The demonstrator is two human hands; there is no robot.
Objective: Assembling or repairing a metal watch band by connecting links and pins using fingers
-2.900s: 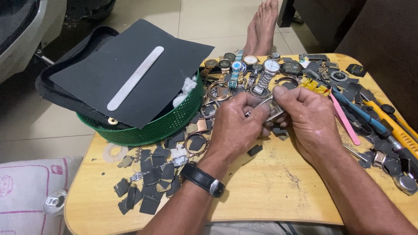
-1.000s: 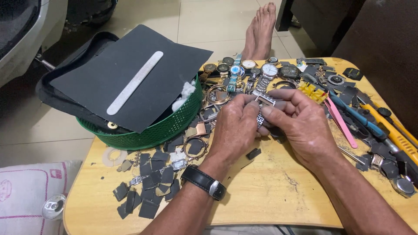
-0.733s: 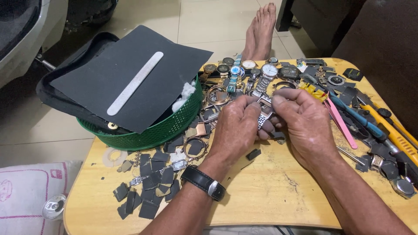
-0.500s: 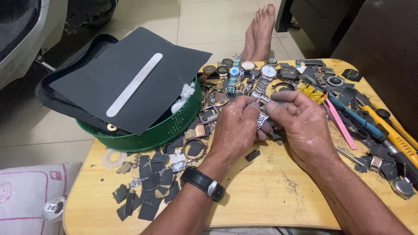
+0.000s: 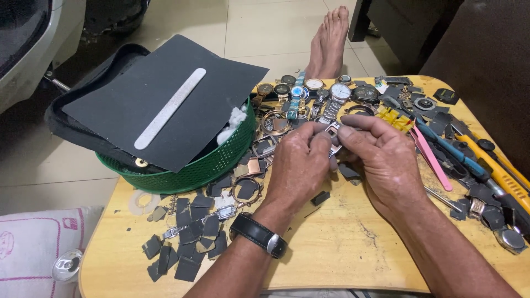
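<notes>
Holding a small metal watch piece between both hands

Pinching it from two sides, the left hand (image 5: 301, 165) and right hand (image 5: 381, 157) meet above the wooden table (image 5: 331, 254). The metal watch piece (image 5: 333, 132) lies between their fingertips, its long axis unclear. Left of them, a green basket (image 5: 187, 174) carries a dark sheet (image 5: 165, 88) with a pale file (image 5: 170, 108)

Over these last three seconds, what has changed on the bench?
Little. Both hands, the left hand and right hand, have kept hold of the small metal watch part and drawn slightly closer together, fingertips now pinching it from both sides. The green basket, dark sheet, row of watches and pink tweezers stayed put.
</notes>
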